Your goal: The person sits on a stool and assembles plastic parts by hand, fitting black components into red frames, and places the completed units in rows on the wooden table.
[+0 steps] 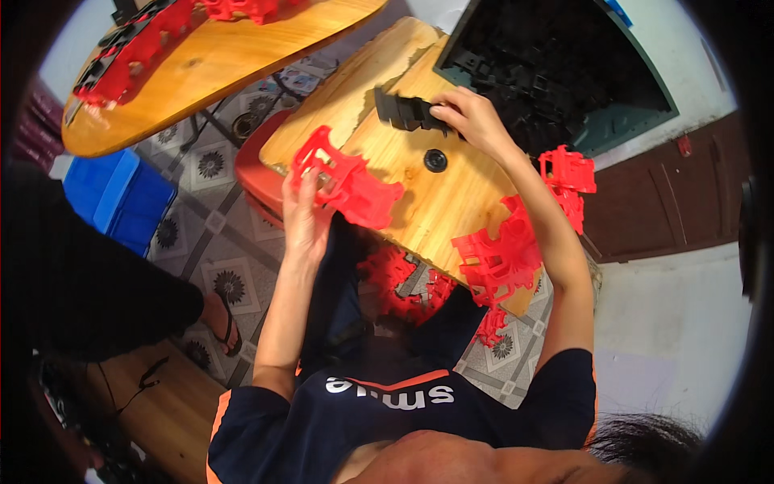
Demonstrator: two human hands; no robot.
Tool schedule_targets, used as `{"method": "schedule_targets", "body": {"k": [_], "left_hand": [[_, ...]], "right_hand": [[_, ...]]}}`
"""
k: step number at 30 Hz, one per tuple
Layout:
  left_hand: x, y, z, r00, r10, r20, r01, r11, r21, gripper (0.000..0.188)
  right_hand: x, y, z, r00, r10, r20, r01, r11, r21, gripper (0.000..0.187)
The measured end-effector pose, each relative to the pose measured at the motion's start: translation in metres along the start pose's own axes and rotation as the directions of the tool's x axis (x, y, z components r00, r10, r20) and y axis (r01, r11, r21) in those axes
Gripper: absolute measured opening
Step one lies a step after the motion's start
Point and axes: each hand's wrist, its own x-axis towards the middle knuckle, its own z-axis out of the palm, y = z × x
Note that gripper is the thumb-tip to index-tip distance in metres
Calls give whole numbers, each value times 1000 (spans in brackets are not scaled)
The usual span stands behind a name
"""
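Note:
My left hand is closed on a red openwork plastic frame, held tilted over the left edge of the wooden table. Farther off and to the right, my right hand pinches the right end of a black molded plastic part above the tabletop. A small round black disc lies flat on the wood between the two hands, touched by neither. Several more red plastic frames are heaped at the table's right edge, below my right forearm.
A large dark bin full of black parts stands beyond the table. More red frames lie low near my legs. At far left are another wooden table with red and black assemblies, a blue bin and a person's sandaled foot.

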Motion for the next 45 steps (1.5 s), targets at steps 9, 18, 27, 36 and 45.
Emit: {"method": "schedule_targets", "body": {"k": [9, 18, 27, 36, 45], "left_hand": [[-10, -7, 25, 991, -46, 127, 53, 997, -53, 64], [-16, -7, 30, 966, -3, 257, 17, 998, -52, 71], [-32, -4, 56, 971, 64, 232, -95, 987, 129, 79], [-20, -13, 75, 925, 251, 285, -334, 894, 299, 52], [-26, 26, 99, 916, 261, 305, -338, 911, 235, 57]], "right_hand": [[-91, -96, 43, 886, -394, -243, 356, 916, -187, 23], [-101, -103, 52, 871, -412, -266, 369, 908, -199, 27], [-95, -97, 48, 884, -397, -246, 372, 917, -143, 36], [-68, -74, 47, 994, 43, 105, -103, 730, 676, 65], [-88, -97, 35, 985, -93, 148, -67, 579, 812, 68]]}}
